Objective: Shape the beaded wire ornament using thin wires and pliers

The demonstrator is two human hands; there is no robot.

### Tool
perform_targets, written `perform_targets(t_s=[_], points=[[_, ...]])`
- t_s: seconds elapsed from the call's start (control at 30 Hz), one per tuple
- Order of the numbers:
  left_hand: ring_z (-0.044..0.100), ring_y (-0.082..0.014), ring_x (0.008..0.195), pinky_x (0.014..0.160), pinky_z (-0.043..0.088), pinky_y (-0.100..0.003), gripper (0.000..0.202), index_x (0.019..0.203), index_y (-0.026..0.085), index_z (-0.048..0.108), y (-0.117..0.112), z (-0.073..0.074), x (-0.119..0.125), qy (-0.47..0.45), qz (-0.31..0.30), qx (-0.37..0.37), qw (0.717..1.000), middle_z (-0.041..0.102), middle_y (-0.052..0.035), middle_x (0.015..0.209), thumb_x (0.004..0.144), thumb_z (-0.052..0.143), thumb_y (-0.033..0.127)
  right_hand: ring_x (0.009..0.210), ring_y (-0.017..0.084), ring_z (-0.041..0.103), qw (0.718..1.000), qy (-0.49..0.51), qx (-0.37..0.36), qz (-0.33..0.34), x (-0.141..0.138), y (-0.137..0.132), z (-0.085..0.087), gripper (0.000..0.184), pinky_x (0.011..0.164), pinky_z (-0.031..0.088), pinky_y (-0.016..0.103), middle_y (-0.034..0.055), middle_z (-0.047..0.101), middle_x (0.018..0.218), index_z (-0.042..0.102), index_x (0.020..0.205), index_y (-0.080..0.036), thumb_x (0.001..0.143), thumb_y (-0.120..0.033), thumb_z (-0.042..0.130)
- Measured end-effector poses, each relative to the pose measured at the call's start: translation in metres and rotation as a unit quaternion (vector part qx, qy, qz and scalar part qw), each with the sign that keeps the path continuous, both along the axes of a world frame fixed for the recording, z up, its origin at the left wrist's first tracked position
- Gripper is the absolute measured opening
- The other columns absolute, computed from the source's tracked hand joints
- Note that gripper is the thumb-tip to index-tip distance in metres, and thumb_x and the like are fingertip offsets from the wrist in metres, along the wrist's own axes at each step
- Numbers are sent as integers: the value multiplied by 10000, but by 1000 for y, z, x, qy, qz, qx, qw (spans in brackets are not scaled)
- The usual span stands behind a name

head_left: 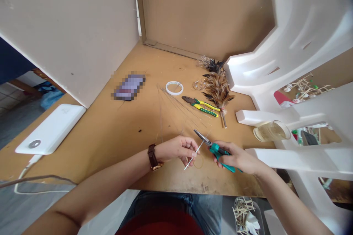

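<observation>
A white rod [199, 147] was gripped by the left hand [179, 150], teal pliers [214, 148] by the right hand [237, 158]; yellowish liquid [265, 132] was held in a cup [286, 131], sticks [241, 213] in a bin [259, 208].

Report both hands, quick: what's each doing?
Left hand: closed, pinching a thin white stick between thumb and fingers.
Right hand: closed around the handles of the teal-handled pliers.

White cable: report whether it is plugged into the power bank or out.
Plugged in: the end of the white cable meets the near edge of the power bank, with no gap showing between them.
</observation>
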State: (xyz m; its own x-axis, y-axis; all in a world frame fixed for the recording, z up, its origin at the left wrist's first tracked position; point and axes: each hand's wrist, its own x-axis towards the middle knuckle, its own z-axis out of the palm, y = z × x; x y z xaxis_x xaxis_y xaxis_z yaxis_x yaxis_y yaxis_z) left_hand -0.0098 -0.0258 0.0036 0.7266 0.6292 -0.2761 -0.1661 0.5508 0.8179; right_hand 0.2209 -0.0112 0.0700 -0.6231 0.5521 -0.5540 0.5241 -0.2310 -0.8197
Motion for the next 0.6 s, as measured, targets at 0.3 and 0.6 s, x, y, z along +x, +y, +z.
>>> perform_targets(t_s=[0.3,0.6], points=[[603,-104,547,495,502,-214,262,806,118,554,1,-5,-2,-3,-11,0,1000,608,-3,630,674,698,292,596,105,452,992,-74,99,14,-8,-4,6,154,551,351,230,-27,505,678,499,818,-173,673,-138,461],[598,-104,537,488,500,-217,268,780,114,544,0,-9,1,1,-24,-2,1000,603,0,620,669,701,300,599,104,432,959,-124,250,47,-10,-13,-8,309,559,334,226,-35,498,687,533,939,-176,655,-101,439]])
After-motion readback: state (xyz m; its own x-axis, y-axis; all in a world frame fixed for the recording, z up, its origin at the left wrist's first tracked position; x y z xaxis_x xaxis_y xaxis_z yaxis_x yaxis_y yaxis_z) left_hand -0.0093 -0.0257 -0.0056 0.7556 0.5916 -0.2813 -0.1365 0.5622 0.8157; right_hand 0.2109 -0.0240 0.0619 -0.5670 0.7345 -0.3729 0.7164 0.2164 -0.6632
